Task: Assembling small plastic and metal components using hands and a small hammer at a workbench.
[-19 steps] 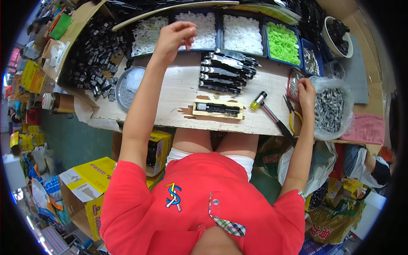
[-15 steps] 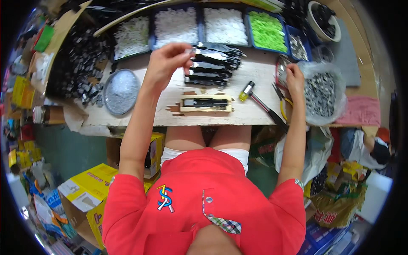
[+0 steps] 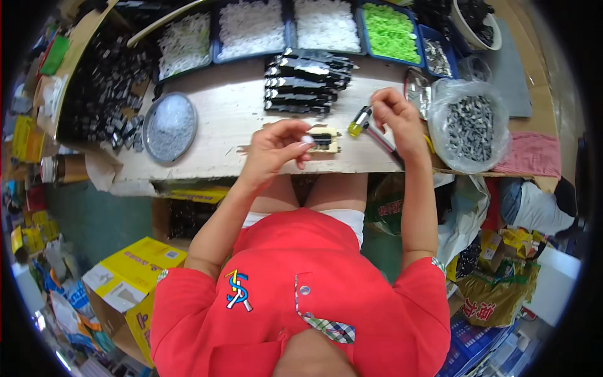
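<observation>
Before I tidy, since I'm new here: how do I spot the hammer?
On the pale table, find the row of black parts. Below and right of it, beside the right hand, lies the hammer. Only it has a head yellow at one end, black at the other.

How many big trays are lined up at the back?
4, left to right: pale-bits tray, white-bits tray, second white-bits tray, green-bits tray. More may be hidden.

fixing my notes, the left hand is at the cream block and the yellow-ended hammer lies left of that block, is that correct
Not quite: the yellow-ended hammer lies right of the cream block, as the head view shows. The left hand is at that block, as you say.
</observation>
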Action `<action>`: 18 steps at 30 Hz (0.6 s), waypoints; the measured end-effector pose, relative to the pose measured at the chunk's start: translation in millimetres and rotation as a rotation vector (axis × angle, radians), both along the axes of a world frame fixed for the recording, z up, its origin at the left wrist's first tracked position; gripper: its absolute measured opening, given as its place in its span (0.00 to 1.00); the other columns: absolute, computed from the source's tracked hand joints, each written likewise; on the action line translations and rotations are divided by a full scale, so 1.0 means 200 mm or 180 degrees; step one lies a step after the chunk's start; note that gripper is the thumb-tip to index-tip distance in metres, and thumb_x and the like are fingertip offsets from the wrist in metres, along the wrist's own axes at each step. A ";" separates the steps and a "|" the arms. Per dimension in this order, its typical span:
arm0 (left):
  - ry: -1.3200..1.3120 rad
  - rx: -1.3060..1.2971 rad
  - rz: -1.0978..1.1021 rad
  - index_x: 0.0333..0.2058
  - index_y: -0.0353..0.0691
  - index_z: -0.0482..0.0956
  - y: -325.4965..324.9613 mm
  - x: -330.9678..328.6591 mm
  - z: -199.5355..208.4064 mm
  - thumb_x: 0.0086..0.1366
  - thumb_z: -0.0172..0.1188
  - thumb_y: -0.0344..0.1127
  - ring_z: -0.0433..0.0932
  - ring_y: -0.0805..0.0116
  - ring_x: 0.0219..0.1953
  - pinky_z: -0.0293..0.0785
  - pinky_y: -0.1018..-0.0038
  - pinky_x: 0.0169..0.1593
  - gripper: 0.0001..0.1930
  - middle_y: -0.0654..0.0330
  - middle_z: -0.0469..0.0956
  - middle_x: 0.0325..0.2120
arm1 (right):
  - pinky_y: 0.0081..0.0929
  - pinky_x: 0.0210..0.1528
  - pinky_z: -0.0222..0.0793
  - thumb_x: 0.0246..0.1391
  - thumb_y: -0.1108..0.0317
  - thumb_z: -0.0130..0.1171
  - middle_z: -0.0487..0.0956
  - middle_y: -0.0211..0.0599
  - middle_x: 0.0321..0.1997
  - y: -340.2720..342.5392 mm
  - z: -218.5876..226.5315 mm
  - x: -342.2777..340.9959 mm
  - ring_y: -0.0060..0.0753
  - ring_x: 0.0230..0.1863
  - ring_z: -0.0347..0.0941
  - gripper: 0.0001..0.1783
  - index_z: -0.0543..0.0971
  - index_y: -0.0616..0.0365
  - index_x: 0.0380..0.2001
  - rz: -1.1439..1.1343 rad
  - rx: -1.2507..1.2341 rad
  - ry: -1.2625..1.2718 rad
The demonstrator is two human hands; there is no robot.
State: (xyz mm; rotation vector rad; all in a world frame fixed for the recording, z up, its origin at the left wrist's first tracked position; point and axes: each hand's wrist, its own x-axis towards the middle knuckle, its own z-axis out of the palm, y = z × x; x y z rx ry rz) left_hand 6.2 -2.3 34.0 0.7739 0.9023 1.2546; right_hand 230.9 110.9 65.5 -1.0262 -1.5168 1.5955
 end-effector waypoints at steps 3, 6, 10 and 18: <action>-0.0162 0.0001 -0.0065 0.46 0.32 0.70 0.00 0.03 0.00 0.55 0.58 0.22 0.76 0.73 0.27 0.74 0.80 0.26 0.18 0.58 0.74 0.30 | 0.12 0.26 0.60 0.54 0.72 0.51 0.69 0.22 0.25 -0.14 0.00 -0.15 0.11 0.24 0.62 0.02 0.72 0.58 0.31 0.0667 -0.0138 -0.0086; -0.0114 0.0065 -0.0023 0.47 0.35 0.69 -0.02 0.02 -0.01 0.57 0.56 0.23 0.75 0.77 0.27 0.74 0.82 0.25 0.18 0.62 0.73 0.29 | 0.13 0.28 0.63 0.53 0.73 0.52 0.70 0.23 0.26 -0.19 -0.01 -0.23 0.13 0.26 0.64 0.02 0.72 0.60 0.30 0.0882 -0.0137 -0.0174; -0.0075 0.0112 0.0017 0.48 0.35 0.69 -0.04 -0.01 -0.02 0.57 0.56 0.23 0.75 0.77 0.27 0.74 0.82 0.25 0.18 0.62 0.73 0.29 | 0.14 0.29 0.64 0.52 0.73 0.53 0.70 0.26 0.26 -0.22 -0.01 -0.29 0.14 0.26 0.64 0.03 0.72 0.61 0.29 0.0954 0.0058 -0.0382; 0.0062 0.0088 0.0046 0.48 0.33 0.68 -0.05 -0.01 -0.02 0.55 0.57 0.22 0.75 0.74 0.28 0.75 0.80 0.28 0.20 0.58 0.74 0.30 | 0.15 0.25 0.61 0.52 0.75 0.53 0.68 0.29 0.26 -0.23 -0.01 -0.31 0.17 0.24 0.63 0.03 0.70 0.63 0.27 0.0986 0.1276 -0.0710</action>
